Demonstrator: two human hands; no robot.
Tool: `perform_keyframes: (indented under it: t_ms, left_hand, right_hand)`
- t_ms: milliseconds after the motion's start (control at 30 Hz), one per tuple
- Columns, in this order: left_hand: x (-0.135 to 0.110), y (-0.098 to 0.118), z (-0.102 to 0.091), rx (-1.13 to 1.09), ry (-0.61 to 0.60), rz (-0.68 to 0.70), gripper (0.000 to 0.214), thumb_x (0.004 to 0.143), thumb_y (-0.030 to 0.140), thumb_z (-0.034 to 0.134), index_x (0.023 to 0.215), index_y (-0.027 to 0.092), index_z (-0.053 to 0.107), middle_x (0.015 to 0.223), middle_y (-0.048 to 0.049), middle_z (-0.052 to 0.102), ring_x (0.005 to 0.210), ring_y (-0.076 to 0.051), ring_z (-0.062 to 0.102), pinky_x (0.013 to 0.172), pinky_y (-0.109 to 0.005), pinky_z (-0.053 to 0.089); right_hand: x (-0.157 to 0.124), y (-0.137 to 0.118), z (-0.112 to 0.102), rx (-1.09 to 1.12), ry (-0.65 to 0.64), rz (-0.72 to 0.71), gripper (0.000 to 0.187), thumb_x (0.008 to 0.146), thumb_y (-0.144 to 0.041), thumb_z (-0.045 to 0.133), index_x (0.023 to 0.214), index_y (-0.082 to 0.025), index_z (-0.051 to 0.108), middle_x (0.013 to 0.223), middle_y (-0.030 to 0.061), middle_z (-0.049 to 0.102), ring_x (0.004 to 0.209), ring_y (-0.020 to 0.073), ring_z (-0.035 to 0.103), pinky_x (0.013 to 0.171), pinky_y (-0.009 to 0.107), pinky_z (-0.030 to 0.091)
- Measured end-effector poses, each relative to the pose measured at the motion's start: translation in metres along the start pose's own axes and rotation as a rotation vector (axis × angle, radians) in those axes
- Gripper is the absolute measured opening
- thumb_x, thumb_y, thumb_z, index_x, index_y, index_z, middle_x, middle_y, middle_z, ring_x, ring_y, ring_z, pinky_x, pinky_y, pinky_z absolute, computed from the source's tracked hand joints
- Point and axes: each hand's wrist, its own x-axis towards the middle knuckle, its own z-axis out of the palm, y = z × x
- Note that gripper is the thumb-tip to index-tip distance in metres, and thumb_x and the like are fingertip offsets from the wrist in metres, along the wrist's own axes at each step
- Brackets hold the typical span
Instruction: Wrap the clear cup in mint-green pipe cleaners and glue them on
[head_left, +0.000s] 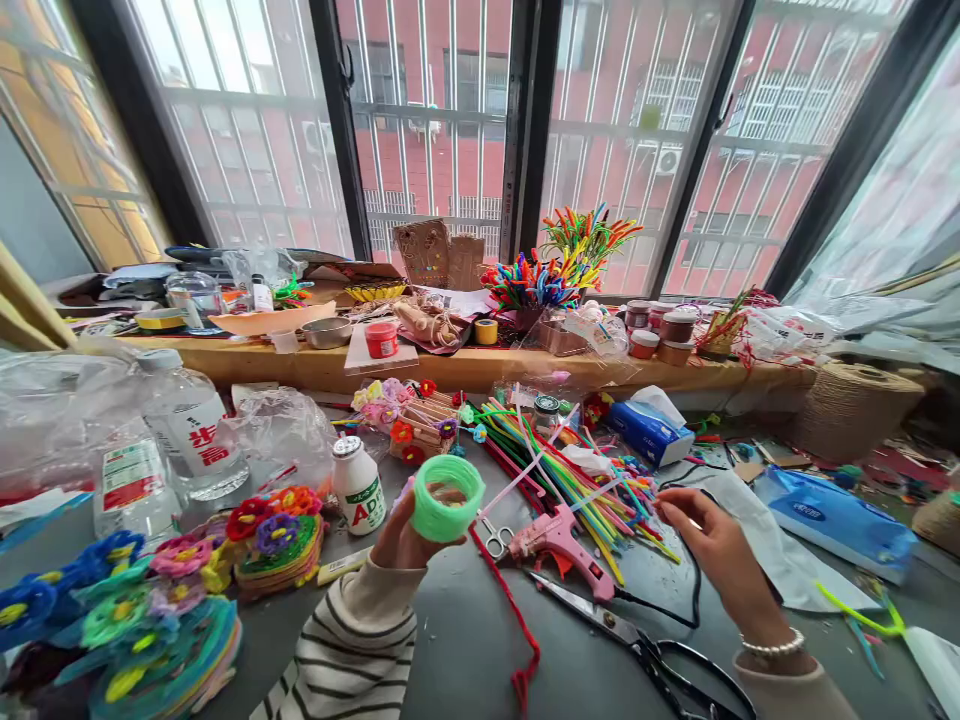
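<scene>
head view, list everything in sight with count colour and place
windows: several, black-framed, back
ledge: 1, tan, below windows
bouquets: 2, multicoloured, ledge
pot: 1, red, ledge
jars: several, reddish brown, ledge right
table: 1, grey, below ledge
ring: 1, light green, front centre
pipe cleaners: many, mixed, centre
glue gun: 1, pink, centre
small scissors: 1, silver, beside glue gun
large scissors: 1, black-handled, front
strand: 1, red, front centre
white bottle: 1, white, left of ring
clear bottles: 2, clear, left
flowers: many, mixed, left and centre back
tissue packs: 2, blue, right
twine roll: 1, brown, far right
small clutter: uncountable, mixed, throughout
left hand: 1, striped sleeve, holding ring
right hand: 1, beige cuff, above table
</scene>
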Motion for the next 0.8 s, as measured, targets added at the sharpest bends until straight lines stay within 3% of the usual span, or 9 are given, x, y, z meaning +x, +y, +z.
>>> perform_keyframes:
  t_ms: [67,167,367,533,700,800]
  left_hand:
    - [0.0,0.005,-0.003,-0.082,0.089,-0.033,0.038,0.077,0.043,0.05,0.102,0.016,0.057,0.105,-0.0058,0.063,0.094,-0.025,0.058,0.075,-0.032,0.048]
    - [0.001,0.004,-0.007,-0.037,0.106,-0.114,0.039,0.076,0.043,0.051,0.105,0.016,0.055,0.108,-0.0079,0.061,0.091,-0.026,0.06,0.07,-0.033,0.049]
    - [0.002,-0.015,-0.015,0.133,0.158,-0.223,0.03,0.072,0.032,0.059,0.098,0.016,0.061,0.095,-0.0074,0.067,0.081,-0.021,0.064,0.065,-0.03,0.05]
    - [0.005,-0.026,-0.02,0.187,0.144,-0.223,0.027,0.08,0.015,0.041,0.097,0.021,0.062,0.084,0.0058,0.068,0.082,-0.014,0.063,0.071,-0.03,0.045]
    - [0.006,-0.027,-0.017,0.212,0.137,-0.239,0.039,0.081,0.006,0.028,0.098,0.016,0.061,0.078,0.0084,0.067,0.086,-0.013,0.061,0.081,-0.039,0.038]
    - [0.006,-0.022,-0.016,0.214,0.138,-0.259,0.027,0.079,0.016,0.043,0.097,0.02,0.063,0.088,0.004,0.069,0.09,-0.018,0.061,0.085,-0.042,0.038]
  right_hand:
    - [-0.004,0.004,0.01,-0.006,-0.029,-0.011,0.028,0.068,-0.044,0.055,0.08,-0.019,0.057,0.079,0.0061,0.065,0.075,0.0203,0.062,0.069,0.031,0.05]
    - [-0.008,0.008,0.02,-0.025,-0.075,-0.032,0.024,0.072,-0.042,0.051,0.079,-0.019,0.057,0.078,0.0051,0.065,0.074,0.0191,0.062,0.069,0.03,0.05]
    - [-0.012,0.019,0.016,-0.118,-0.102,-0.033,0.018,0.074,-0.037,0.048,0.077,-0.021,0.056,0.076,0.0051,0.065,0.071,0.0204,0.063,0.067,0.033,0.05]
    - [-0.012,0.02,0.016,-0.187,-0.141,-0.066,0.019,0.075,-0.036,0.047,0.079,-0.021,0.058,0.08,0.0053,0.065,0.074,0.0192,0.063,0.067,0.031,0.051]
    - [-0.011,0.02,0.018,-0.274,-0.17,-0.113,0.023,0.078,-0.034,0.043,0.081,-0.019,0.06,0.085,0.0061,0.066,0.077,0.0176,0.062,0.067,0.028,0.051]
    - [-0.008,0.019,0.014,-0.344,-0.189,-0.15,0.026,0.079,-0.033,0.041,0.086,-0.018,0.061,0.092,0.0066,0.065,0.083,0.017,0.061,0.07,0.027,0.051]
